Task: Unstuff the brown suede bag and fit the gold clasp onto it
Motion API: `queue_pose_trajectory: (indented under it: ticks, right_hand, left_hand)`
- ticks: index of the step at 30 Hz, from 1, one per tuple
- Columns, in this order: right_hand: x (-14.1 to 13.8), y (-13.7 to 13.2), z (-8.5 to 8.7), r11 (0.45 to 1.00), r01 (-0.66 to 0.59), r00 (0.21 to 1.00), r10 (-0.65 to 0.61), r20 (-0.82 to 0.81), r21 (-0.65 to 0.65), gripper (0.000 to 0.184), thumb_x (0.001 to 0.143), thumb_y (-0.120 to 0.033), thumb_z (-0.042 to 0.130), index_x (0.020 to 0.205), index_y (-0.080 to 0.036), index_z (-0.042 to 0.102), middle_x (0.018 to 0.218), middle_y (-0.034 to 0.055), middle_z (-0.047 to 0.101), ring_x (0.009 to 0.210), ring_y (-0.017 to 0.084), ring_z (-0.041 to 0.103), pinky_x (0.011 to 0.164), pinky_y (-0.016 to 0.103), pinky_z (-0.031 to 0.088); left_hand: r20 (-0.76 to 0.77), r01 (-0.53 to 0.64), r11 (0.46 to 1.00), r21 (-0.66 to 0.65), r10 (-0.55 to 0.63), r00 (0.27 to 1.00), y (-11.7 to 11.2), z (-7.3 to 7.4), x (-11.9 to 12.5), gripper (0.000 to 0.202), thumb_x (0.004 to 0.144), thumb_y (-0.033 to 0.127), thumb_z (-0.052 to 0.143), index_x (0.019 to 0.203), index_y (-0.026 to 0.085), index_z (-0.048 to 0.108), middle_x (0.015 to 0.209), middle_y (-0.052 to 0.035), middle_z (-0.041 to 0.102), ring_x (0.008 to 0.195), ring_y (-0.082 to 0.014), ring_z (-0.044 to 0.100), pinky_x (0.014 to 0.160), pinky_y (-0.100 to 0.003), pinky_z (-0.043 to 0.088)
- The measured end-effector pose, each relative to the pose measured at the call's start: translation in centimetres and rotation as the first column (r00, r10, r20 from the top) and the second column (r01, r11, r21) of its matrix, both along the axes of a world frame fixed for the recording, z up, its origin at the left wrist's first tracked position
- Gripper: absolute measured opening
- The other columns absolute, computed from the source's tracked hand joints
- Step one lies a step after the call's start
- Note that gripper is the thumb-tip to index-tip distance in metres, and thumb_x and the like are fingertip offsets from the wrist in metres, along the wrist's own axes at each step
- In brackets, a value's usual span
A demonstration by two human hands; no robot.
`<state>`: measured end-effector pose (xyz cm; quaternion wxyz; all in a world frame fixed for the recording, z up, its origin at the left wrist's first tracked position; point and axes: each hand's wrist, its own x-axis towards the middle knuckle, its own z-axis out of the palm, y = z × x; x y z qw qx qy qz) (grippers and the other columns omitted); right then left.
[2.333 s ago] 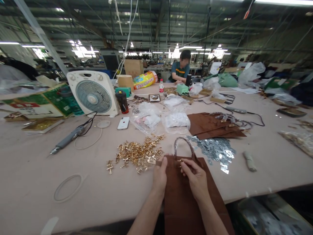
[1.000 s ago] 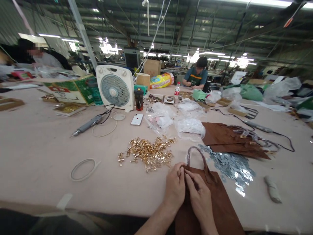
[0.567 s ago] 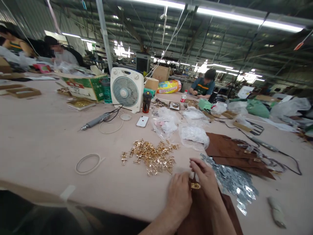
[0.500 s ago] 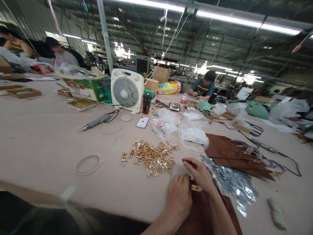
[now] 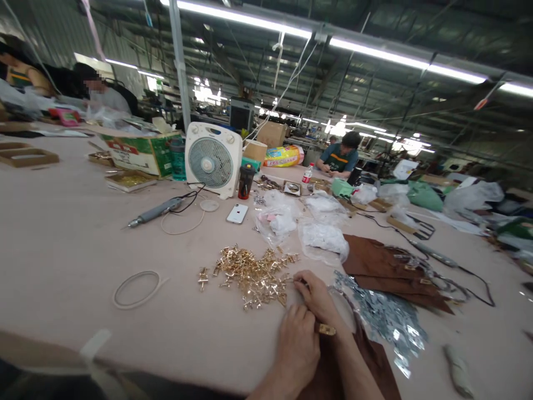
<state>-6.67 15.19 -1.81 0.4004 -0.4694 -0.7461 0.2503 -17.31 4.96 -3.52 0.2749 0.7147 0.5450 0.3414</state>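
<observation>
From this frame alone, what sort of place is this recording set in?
Probably a bag-assembly workshop on a factory floor: a pile of gold metal fittings, stacked brown bags on a long worktable, and another person working farther down.

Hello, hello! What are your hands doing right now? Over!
Left hand pressing on the brown bag by its gold clasp. Right hand reaching into the gold pieces. Silver plates close beside, nothing blocking.
</observation>
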Motion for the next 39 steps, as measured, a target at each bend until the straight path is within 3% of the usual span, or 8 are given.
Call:
queue_pose_trajectory:
  ticks: [6,12,16,20,23,28,33,39]
  right_hand:
    - [3.7,-2.5,2.0,0.957,0.291,0.882,-0.272,-0.386,-0.009,0.02,0.096,-0.038,0.061,0.106,-0.021,0.066,0.095,0.0029,0.069,0.084,0.017,0.065,0.079,0.031,0.053]
    - [11.7,-6.0,2.6,0.814,0.562,0.398,-0.421,-0.815,-0.146,0.049,0.079,-0.047,0.082,0.117,-0.022,0.064,0.096,0.0006,0.063,0.076,0.012,0.058,0.072,0.026,0.052]
    - [15.4,-10.5,0.2,0.769,0.579,0.26,-0.488,-0.833,-0.27,0.047,0.073,-0.044,0.09,0.109,-0.022,0.069,0.094,-0.0015,0.063,0.077,0.01,0.057,0.07,0.023,0.05]
    - [16.5,-13.8,-3.3,0.737,0.586,0.252,-0.561,-0.789,-0.337,0.045,0.073,-0.045,0.09,0.106,-0.021,0.071,0.093,-0.0014,0.064,0.075,0.01,0.058,0.071,0.024,0.052]
    - [16.7,-14.6,-4.7,0.747,0.59,0.254,-0.532,-0.808,-0.307,0.043,0.076,-0.047,0.087,0.106,-0.021,0.07,0.09,-0.0011,0.062,0.074,0.011,0.057,0.069,0.025,0.052]
    - [16.6,-14.6,-4.9,0.773,0.569,0.336,-0.528,-0.78,-0.279,0.041,0.079,-0.049,0.084,0.105,-0.022,0.068,0.086,-0.0017,0.059,0.073,0.013,0.056,0.067,0.026,0.051]
    - [16.7,-15.2,-5.0,0.798,0.546,0.371,-0.504,-0.78,-0.256,0.035,0.083,-0.047,0.081,0.105,-0.023,0.068,0.083,-0.003,0.057,0.07,0.012,0.054,0.065,0.025,0.047]
    - [17.2,-15.3,-5.2,0.798,0.544,0.355,-0.5,-0.79,-0.261,0.038,0.082,-0.044,0.084,0.106,-0.019,0.069,0.078,-0.003,0.058,0.067,0.011,0.05,0.061,0.023,0.041]
  left_hand:
    - [0.269,-0.018,1.0,0.023,0.011,0.963,1.5,-0.9,1.9,0.039,0.09,0.015,0.042,0.12,0.02,0.066,0.119,-0.0105,0.07,0.115,-0.0289,0.06,0.104,-0.049,0.046]
    - [0.433,-0.168,0.986,0.016,0.144,0.89,2.6,-1.0,3.3,0.034,0.092,0.024,0.043,0.115,0.024,0.068,0.12,-0.0059,0.072,0.117,-0.0278,0.063,0.107,-0.046,0.046]
    - [0.433,-0.276,0.958,0.077,0.217,0.875,1.8,-0.2,3.3,0.034,0.091,0.024,0.052,0.123,0.026,0.065,0.125,-0.0049,0.069,0.113,-0.027,0.064,0.104,-0.045,0.048]
    - [0.36,-0.238,0.868,0.435,0.075,0.93,1.3,0.4,3.8,0.029,0.094,0.016,0.055,0.119,0.024,0.065,0.123,-0.007,0.07,0.119,-0.0262,0.061,0.11,-0.044,0.045]
    - [0.161,0.059,0.803,0.593,-0.19,0.969,1.7,1.5,5.1,0.027,0.094,0.008,0.052,0.108,0.025,0.068,0.113,-0.0043,0.073,0.113,-0.0233,0.062,0.106,-0.04,0.047]
    - [-0.22,0.523,0.771,0.364,-0.474,0.852,3.5,3.4,9.3,0.026,0.093,0.008,0.053,0.107,0.022,0.071,0.112,-0.0074,0.072,0.112,-0.0257,0.061,0.099,-0.04,0.049]
    - [-0.456,0.632,0.745,0.215,-0.496,0.739,6.1,3.0,12.3,0.006,0.087,0.018,0.073,0.092,0.021,0.074,0.112,-0.0126,0.072,0.122,-0.0336,0.055,0.104,-0.045,0.043]
    - [-0.502,0.743,0.618,0.257,-0.572,0.649,7.5,3.8,13.7,0.005,0.093,0.022,0.067,0.095,0.021,0.072,0.111,-0.0114,0.073,0.121,-0.0294,0.057,0.112,-0.043,0.036]
